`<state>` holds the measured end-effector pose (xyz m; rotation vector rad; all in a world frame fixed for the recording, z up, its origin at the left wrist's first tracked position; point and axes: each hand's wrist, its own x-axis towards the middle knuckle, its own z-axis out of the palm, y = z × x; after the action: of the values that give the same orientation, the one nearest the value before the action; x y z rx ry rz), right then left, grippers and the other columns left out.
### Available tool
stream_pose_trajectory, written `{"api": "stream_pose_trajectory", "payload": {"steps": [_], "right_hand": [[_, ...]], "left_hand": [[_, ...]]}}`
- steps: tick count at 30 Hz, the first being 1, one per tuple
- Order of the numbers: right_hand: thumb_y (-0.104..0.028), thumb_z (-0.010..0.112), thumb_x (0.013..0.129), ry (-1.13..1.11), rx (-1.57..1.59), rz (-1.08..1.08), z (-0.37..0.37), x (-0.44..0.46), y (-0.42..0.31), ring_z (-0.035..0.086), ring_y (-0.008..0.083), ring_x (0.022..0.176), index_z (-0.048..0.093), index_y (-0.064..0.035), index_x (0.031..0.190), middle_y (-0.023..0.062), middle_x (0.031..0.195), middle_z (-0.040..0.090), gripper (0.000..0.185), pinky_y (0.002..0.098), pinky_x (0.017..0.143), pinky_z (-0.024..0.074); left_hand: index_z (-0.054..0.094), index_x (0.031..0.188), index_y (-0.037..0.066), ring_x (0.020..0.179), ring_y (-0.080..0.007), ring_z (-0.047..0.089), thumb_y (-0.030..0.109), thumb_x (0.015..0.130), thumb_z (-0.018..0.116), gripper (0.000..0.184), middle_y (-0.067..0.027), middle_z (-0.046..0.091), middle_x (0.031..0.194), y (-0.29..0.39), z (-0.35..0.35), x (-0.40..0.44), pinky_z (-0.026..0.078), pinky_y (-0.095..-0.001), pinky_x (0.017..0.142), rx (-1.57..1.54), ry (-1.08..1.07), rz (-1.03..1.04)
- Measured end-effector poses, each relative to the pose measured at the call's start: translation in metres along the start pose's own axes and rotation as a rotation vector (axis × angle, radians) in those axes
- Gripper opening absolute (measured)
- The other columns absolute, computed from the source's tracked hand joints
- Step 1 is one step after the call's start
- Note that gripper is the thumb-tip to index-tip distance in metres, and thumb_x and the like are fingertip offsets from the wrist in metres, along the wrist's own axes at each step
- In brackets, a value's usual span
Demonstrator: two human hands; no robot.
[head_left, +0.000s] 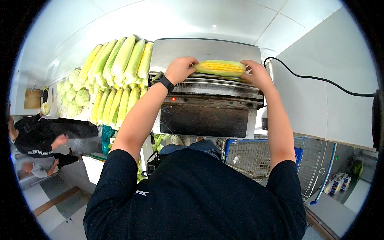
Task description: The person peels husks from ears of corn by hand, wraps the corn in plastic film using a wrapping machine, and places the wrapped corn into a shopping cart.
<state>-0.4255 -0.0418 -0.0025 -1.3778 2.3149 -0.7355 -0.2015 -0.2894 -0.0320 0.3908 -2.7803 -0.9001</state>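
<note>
An ear of corn (219,67) lies sideways, its yellow kernels bare along the middle and pale green husk around them. My left hand (182,70) has its fingers closed at the left end. At the other end, my right hand (258,74) pinches the ear with thumb and fingers. Both hands are over a metal wrapping machine (208,50), at the upper edge of its roller section. Closer to me, the machine has a dark, worn plate (204,119) and a small lit red light. Whether film lies under the ear, I cannot tell.
Several husked ears (124,56) are stacked in two rows left of the machine, with round pale green vegetables (74,90) beyond. A black cable (316,79) runs along the right wall. A wire shopping cart (256,160) stands below right. Other people (36,136) are at far left.
</note>
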Motion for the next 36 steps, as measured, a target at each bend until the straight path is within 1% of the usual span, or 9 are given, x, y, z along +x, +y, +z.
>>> {"api": "stream_pose_trajectory", "payload": {"steps": [6,12,15,16,18,19,21,24,36], "right_hand": [[-0.004,0.078,0.072,0.010,-0.017,0.014,-0.002,-0.003,-0.001,0.067,0.0258,0.100,0.063,-0.0070,0.119,0.0109,0.114,0.068,0.050,0.0357,0.084,0.0548],[-0.006,0.077,0.074,-0.008,0.017,0.042,-0.001,-0.002,0.006,0.064,0.0236,0.103,0.060,-0.0086,0.125,0.0101,0.117,0.066,0.055,0.0344,0.084,0.0533],[-0.008,0.078,0.074,-0.037,-0.032,0.041,-0.004,-0.002,0.002,0.066,0.0256,0.102,0.058,-0.0098,0.126,0.0116,0.116,0.067,0.056,0.0371,0.089,0.0531],[-0.008,0.078,0.074,-0.036,-0.030,0.039,-0.006,-0.006,0.002,0.066,0.0256,0.102,0.058,-0.0098,0.126,0.0116,0.116,0.067,0.056,0.0371,0.089,0.0531],[-0.008,0.078,0.074,0.144,0.019,0.023,-0.008,-0.021,0.004,0.066,0.0245,0.098,0.059,-0.0084,0.123,0.0111,0.111,0.068,0.053,0.0360,0.083,0.0543],[-0.008,0.078,0.074,0.143,0.022,0.026,-0.009,-0.031,0.009,0.066,0.0245,0.098,0.059,-0.0084,0.123,0.0111,0.111,0.068,0.053,0.0360,0.083,0.0543],[-0.007,0.078,0.074,0.244,0.063,0.048,-0.013,-0.051,0.023,0.066,0.0231,0.089,0.063,-0.0059,0.116,0.0106,0.103,0.068,0.045,0.0337,0.074,0.0544],[-0.005,0.077,0.074,0.166,-0.022,0.044,-0.017,-0.082,0.030,0.065,0.0215,0.081,0.067,-0.0038,0.107,0.0102,0.097,0.068,0.034,0.0317,0.068,0.0534],[-0.006,0.072,0.080,0.118,-0.049,0.160,-0.016,-0.118,0.025,0.066,0.0240,0.081,0.070,-0.0044,0.100,0.0101,0.093,0.067,0.020,0.0341,0.070,0.0530]], "left_hand": [[0.067,0.107,0.005,0.088,-0.0288,0.067,0.011,0.083,0.068,0.025,-0.0138,0.069,0.097,-0.002,0.006,0.002,0.054,-0.0381,0.080,-0.013,0.048,0.032],[0.066,0.110,0.006,0.088,-0.0297,0.067,0.013,0.085,0.067,0.026,-0.0140,0.069,0.098,0.001,0.000,0.001,0.054,-0.0387,0.080,0.005,-0.013,0.007],[0.065,0.109,0.006,0.091,-0.0311,0.066,0.013,0.086,0.065,0.024,-0.0136,0.067,0.100,0.006,-0.009,-0.008,0.053,-0.0397,0.080,-0.013,0.006,0.028],[0.065,0.107,0.006,0.092,-0.0317,0.065,0.012,0.085,0.065,0.023,-0.0131,0.066,0.100,0.008,-0.018,-0.016,0.053,-0.0404,0.080,0.050,0.034,0.102],[0.065,0.105,0.007,0.094,-0.0324,0.063,0.012,0.085,0.065,0.021,-0.0125,0.065,0.101,0.008,-0.029,-0.036,0.052,-0.0411,0.080,0.114,0.058,0.176],[0.065,0.103,0.007,0.094,-0.0323,0.062,0.012,0.084,0.065,0.020,-0.0115,0.064,0.100,0.006,-0.034,-0.048,0.052,-0.0417,0.080,0.162,-0.035,0.197],[0.065,0.100,0.007,0.094,-0.0323,0.062,0.012,0.083,0.065,0.018,-0.0104,0.063,0.099,0.007,-0.038,-0.065,0.052,-0.0423,0.079,0.208,-0.132,0.210],[0.065,0.099,0.007,0.093,-0.0314,0.062,0.013,0.082,0.066,0.017,-0.0092,0.062,0.096,0.011,-0.040,-0.078,0.052,-0.0429,0.078,0.292,-0.241,0.187],[0.063,0.086,0.005,0.087,-0.0317,0.062,0.013,0.083,0.063,0.008,-0.0102,0.061,0.086,0.006,-0.025,-0.075,0.051,-0.0421,0.075,0.338,-0.199,0.203]]}}
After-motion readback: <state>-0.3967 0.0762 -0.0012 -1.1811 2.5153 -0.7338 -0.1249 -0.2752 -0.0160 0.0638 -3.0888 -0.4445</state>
